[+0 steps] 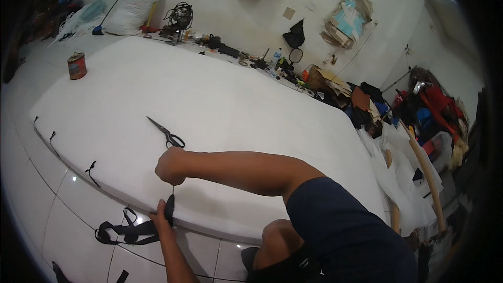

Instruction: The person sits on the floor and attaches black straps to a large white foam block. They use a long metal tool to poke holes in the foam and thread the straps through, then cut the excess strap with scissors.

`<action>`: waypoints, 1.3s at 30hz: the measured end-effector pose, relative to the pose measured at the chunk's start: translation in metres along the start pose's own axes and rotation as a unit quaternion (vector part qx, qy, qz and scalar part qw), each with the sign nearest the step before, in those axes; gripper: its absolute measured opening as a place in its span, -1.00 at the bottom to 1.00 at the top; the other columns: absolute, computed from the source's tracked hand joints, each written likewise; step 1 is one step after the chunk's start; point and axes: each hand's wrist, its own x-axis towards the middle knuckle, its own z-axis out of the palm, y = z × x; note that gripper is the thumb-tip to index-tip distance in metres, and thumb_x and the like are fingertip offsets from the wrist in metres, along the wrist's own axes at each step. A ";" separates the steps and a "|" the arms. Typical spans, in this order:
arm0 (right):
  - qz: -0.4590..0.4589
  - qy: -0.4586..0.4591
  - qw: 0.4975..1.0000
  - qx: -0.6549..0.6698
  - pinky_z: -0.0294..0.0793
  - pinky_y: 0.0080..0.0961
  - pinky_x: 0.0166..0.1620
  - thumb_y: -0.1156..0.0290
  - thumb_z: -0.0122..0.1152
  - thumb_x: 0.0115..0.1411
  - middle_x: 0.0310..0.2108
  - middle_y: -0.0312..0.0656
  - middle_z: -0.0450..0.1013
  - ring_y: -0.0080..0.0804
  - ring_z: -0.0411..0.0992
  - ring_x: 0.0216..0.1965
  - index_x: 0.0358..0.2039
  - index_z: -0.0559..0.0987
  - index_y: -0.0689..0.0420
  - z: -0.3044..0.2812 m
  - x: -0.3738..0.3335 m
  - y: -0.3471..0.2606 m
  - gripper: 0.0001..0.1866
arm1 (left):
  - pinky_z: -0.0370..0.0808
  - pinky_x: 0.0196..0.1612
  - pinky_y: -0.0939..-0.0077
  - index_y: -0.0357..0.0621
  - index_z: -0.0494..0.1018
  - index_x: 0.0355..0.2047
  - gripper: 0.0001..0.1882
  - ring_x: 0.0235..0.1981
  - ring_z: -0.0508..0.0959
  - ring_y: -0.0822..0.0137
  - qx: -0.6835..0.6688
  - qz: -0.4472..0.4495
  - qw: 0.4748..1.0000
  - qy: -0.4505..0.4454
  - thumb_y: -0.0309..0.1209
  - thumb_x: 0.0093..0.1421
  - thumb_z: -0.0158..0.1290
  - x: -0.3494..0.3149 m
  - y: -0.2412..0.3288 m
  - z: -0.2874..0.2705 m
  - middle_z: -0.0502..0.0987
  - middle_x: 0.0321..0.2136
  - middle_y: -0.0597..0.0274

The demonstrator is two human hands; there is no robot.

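A large white foam-like slab (236, 110) lies in front of me. At its near edge, my left hand (161, 218) grips a black strap (169, 208) against the side. Just above it, my right hand (172, 166) is closed in a fist over the slab. A thin line, thread or a slender tool, runs down from the fist to the strap; what the fingers hold is hidden. Beyond the right hand, scissors (166, 132) with black handles lie on the slab, blades pointing far left. The strap's loose, looped length (126, 233) rests on the tiled floor.
Short black ties (91, 174) stick out along the slab's left edge. A red-brown can (77, 66) stands at its far left corner. Behind are a fan (179, 17), a white sack (137, 2) and assorted tools. Fabric piles (435, 110) fill the right side.
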 end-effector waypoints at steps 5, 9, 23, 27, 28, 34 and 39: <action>-0.053 0.045 0.997 -0.028 0.57 -0.23 -0.23 0.49 0.21 0.01 -0.28 -0.03 0.60 -0.09 0.58 -0.21 -0.31 0.68 0.18 -0.009 0.004 -0.014 -0.79 | 0.13 0.32 0.03 -0.13 -0.14 0.35 0.01 0.25 0.23 0.02 -0.088 -0.011 0.993 -0.075 -0.04 0.11 0.24 0.034 -0.029 -0.054 0.17 0.25 -0.01; -0.082 0.011 0.993 -0.086 0.57 -0.23 -0.22 0.49 0.22 0.01 -0.29 -0.03 0.60 -0.08 0.58 -0.21 -0.31 0.68 0.19 -0.028 -0.017 -0.010 -0.79 | 0.14 0.31 -0.02 -0.06 -0.15 0.35 -0.01 0.25 0.24 0.03 -0.119 0.005 0.990 -0.074 -0.03 0.12 0.23 0.029 -0.048 -0.033 0.19 0.25 0.03; 0.138 0.062 0.988 -0.034 0.54 -0.27 -0.19 0.44 0.14 0.13 -0.38 -0.03 0.59 -0.10 0.58 -0.27 -0.30 0.67 0.24 -0.151 -0.185 -0.003 -0.79 | -0.06 0.41 0.06 -0.13 -0.06 0.40 0.09 0.36 0.10 0.03 -0.048 -0.052 0.994 -0.082 0.46 0.14 -0.20 0.035 -0.072 -0.058 0.10 0.36 0.03; 0.131 0.240 0.956 0.111 0.53 -0.30 -0.18 0.23 0.16 0.24 -0.40 -0.06 0.60 -0.16 0.59 -0.31 -0.27 0.67 0.20 -0.109 -0.212 0.033 -0.71 | 0.04 0.40 0.00 -0.05 -0.15 0.42 0.09 0.33 0.18 0.01 -0.265 -0.062 0.949 -0.157 0.45 0.14 -0.18 0.023 -0.026 -0.050 0.08 0.36 0.06; 0.096 0.276 0.942 0.168 0.53 -0.30 -0.19 0.18 0.17 0.26 -0.39 -0.07 0.61 -0.17 0.59 -0.32 -0.25 0.67 0.19 -0.083 -0.201 0.051 -0.68 | 0.07 0.40 0.00 -0.06 -0.13 0.41 0.10 0.33 0.19 0.00 -0.265 -0.084 0.950 -0.141 0.47 0.13 -0.22 0.017 -0.014 -0.035 0.08 0.36 0.06; 0.196 0.311 0.791 0.490 0.45 -0.51 -0.33 0.18 0.22 0.26 -0.44 -0.13 0.57 -0.54 0.44 -0.44 -0.14 0.65 0.22 0.103 -0.107 0.062 -0.65 | -0.06 0.42 -0.08 -0.08 -0.08 0.41 0.05 0.37 0.10 0.01 -0.205 -0.109 0.965 -0.120 0.44 0.16 -0.25 0.027 -0.017 -0.041 0.06 0.38 0.07; 0.326 0.275 0.739 0.522 0.45 -0.45 -0.27 0.16 0.20 0.29 -0.46 -0.15 0.53 -0.47 0.46 -0.38 -0.06 0.61 0.17 0.199 -0.077 0.054 -0.64 | 0.02 0.40 0.15 -0.16 -0.11 0.42 0.14 0.37 0.09 0.07 -0.075 -0.099 0.987 -0.105 0.50 0.13 -0.25 0.025 -0.020 -0.048 0.05 0.38 0.06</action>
